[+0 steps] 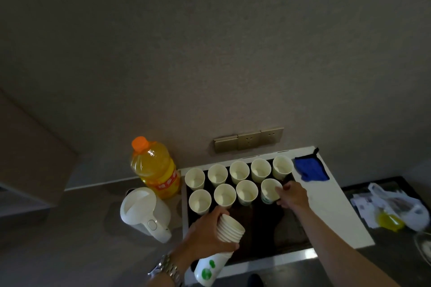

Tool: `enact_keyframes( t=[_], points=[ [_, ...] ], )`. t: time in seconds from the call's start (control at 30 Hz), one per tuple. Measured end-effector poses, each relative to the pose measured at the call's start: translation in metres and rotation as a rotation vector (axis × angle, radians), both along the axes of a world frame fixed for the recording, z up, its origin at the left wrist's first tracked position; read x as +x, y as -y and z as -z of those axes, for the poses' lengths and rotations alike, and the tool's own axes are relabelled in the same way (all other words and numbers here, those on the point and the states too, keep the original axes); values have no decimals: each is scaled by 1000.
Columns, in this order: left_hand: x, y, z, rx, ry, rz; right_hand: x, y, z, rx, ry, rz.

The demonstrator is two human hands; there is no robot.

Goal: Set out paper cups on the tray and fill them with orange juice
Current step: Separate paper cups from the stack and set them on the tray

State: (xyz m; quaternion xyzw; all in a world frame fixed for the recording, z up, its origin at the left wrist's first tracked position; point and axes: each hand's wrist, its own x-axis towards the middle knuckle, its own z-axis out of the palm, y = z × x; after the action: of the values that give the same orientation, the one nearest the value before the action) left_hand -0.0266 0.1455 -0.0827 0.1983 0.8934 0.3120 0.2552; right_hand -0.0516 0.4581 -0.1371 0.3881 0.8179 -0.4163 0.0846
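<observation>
The right hand [291,196] pinches the ninth cup [270,191] at the near row's right end on the tray [268,261]. The left hand [207,233] grips the tilted cup stack [229,228], rims facing the tray; the bottle [155,170] stands capped, nearer the left hand.

A white electric kettle [145,213] stands on the grey counter [70,228] near its left part, lid shut and handle toward the front. A blue cloth [311,168] lies at the far right corner of a white board [338,212]. At the counter's right edge sits a crumpled plastic bag [396,208]; brass wall sockets [249,139] are above.
</observation>
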Motion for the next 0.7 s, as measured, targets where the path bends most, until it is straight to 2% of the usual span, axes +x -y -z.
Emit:
enact_keyframes(
  t=[0.2, 0.3, 0.37, 0.43, 0.57, 0.7],
  points=[
    [-4, -4, 0, 34, -6, 9, 1, 1, -15, 310, -57, -53],
    [-7, -10, -1, 61, -19, -2, -1, 14, -35, 444, -187, -154],
    [-8, -14, -2, 74, -23, -2, -1, 24, -45, 373, -324, -281],
    [-11, -18, -2, 80, -26, 0, -1, 35, -50, 215, -368, -450],
    [-14, -22, 0, 93, -33, -16, 2, 54, -53, -104, -237, -729],
    [-15, -21, 2, 87, -49, -16, 10, 64, -58, -270, -141, -834]
  ],
)
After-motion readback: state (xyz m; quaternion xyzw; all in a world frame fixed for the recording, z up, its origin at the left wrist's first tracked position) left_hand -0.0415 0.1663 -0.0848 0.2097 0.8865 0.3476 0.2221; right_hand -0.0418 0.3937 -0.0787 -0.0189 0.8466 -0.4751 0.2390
